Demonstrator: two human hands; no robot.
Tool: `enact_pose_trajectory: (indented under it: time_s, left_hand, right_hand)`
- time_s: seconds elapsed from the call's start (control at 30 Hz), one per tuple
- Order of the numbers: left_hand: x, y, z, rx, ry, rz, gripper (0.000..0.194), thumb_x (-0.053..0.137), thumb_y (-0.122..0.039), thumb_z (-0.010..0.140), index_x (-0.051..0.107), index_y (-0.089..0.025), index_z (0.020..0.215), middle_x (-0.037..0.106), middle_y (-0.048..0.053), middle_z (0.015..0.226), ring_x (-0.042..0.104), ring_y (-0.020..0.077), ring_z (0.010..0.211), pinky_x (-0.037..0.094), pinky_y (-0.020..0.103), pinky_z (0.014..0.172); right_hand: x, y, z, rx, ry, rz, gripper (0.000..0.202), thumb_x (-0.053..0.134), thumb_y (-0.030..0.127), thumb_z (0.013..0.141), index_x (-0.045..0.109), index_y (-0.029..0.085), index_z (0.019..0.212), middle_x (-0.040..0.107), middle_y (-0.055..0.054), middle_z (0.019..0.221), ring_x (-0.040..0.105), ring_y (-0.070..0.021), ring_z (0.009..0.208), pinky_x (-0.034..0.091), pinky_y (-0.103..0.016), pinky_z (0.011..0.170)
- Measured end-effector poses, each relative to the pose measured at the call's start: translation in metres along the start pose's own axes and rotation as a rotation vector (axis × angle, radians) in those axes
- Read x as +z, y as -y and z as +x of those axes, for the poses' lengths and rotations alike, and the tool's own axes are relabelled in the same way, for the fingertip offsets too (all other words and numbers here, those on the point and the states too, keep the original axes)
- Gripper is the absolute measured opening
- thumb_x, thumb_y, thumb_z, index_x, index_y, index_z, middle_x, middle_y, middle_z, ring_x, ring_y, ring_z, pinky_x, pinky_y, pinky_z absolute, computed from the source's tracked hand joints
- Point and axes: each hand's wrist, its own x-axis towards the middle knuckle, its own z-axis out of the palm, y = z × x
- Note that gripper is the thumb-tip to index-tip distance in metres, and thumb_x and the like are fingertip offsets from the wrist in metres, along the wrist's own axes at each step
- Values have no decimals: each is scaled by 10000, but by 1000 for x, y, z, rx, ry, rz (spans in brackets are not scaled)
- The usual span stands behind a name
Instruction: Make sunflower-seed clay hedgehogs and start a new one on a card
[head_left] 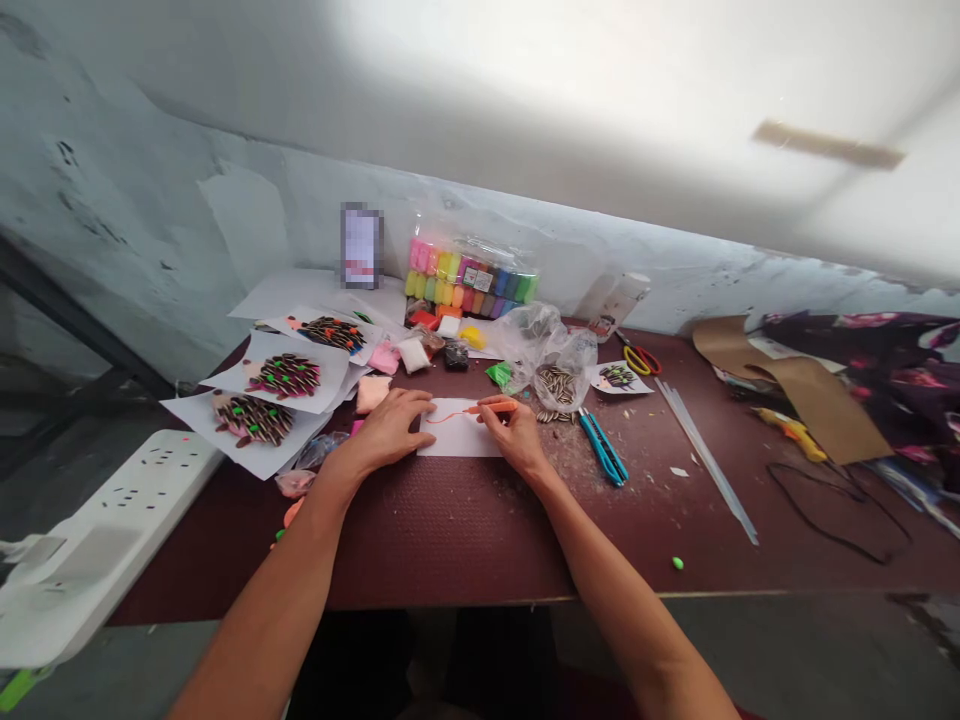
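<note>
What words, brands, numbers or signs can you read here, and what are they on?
No text can be read for certain.
White labels on the clear plastic pack of coloured blocks: too small.
Upright rectangular screen: pixelated.
White cylindrical container: markings too blurred.
Wavy orange line on the white rectangular paper: no readable letters.

The one view looks from the person's head, above the near edge of the dark maroon, textured tabletop (450, 530), facing forward and down toward the pale blue-grey, stained wall (180, 200). Close and wide, it takes in the near and far edges, while the tabletop's right end runs out of frame.
</note>
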Motion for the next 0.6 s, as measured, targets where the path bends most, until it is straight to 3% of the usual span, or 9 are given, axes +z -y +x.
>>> enact_pose_trajectory:
  time_s: [0.3, 0.6]
  left_hand:
    - [1, 1, 0, -2, -6, -4, 466, 661, -336, 778, 689, -192, 1220, 606, 93, 1418, 507, 313, 1303, 388, 473, 1141]
    - [2, 1, 0, -3, -10, -7, 469, 666, -321, 772, 691, -185, 1221, 603, 97, 1421, 511, 310, 1302, 392, 466, 1142]
  right_hand:
    - [3, 0, 0, -63, 74, -65, 214, 616, 290, 899, 807, 216, 838, 782, -56, 942, 715, -178, 817, 526, -268, 761]
    - [6, -2, 1, -57, 70, -60, 195, 626, 274, 881, 799, 201, 828, 784, -60, 888, 703, -175, 741, 518, -266, 705]
